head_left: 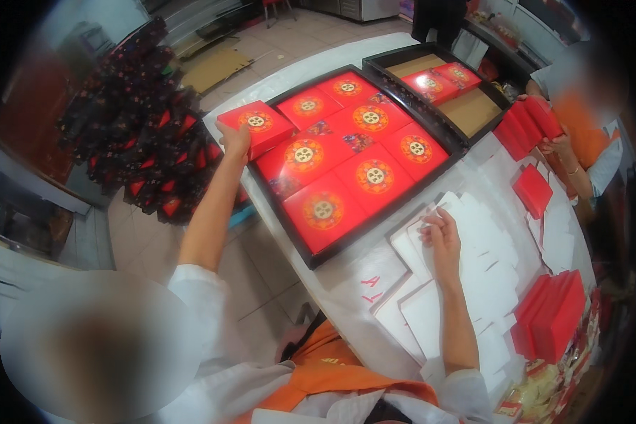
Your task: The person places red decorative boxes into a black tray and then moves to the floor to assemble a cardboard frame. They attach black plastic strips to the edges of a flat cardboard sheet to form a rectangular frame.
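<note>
My left hand [234, 138] grips a red square box [258, 121] with a round gold-and-orange emblem on its lid. That box is raised at the left edge of a large black-rimmed tray [314, 263], partly over the rows inside. Several matching red boxes [373, 175] lie flat in the tray, with small dark patterned pieces [358, 143] between them. Over the white flat sheets [466, 275] on the table, my right hand [442, 237] hovers or rests, its fingers loosely curled and apart. Nothing shows between them. Whether it touches the sheets I cannot tell.
A second black tray [482, 127] with a few red boxes stands behind. At right, a co-worker [590, 134] holds red boxes [526, 127]. More red boxes [550, 314] stand on the near right of the table. A dark, red-spotted pile [141, 127] rises at left.
</note>
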Tool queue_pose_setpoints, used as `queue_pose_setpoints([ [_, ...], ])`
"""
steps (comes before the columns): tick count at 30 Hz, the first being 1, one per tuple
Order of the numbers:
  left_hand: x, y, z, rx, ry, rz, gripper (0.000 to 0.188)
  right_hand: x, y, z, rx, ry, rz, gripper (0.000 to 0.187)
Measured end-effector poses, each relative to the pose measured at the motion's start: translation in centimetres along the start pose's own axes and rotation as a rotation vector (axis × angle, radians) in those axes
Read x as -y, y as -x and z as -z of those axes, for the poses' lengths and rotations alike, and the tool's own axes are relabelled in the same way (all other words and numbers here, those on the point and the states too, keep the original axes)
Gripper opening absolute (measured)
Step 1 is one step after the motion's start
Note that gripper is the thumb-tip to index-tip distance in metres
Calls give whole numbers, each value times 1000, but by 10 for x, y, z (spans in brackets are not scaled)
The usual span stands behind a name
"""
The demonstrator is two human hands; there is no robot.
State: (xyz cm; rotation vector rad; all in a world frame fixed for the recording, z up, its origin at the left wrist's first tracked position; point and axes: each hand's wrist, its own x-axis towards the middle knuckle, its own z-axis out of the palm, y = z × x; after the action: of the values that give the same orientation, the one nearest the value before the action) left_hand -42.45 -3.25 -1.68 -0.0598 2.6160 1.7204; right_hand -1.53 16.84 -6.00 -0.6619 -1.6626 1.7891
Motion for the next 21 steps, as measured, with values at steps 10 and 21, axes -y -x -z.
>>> queue_pose_setpoints([
  [10, 23, -28, -17, -17, -222, 30, 57, 0, -2, -3, -3, 7, 11, 36],
  [21, 39, -14, -28, -200, -693, 38, 55, -4, 0, -5, 43, -4, -15, 32],
])
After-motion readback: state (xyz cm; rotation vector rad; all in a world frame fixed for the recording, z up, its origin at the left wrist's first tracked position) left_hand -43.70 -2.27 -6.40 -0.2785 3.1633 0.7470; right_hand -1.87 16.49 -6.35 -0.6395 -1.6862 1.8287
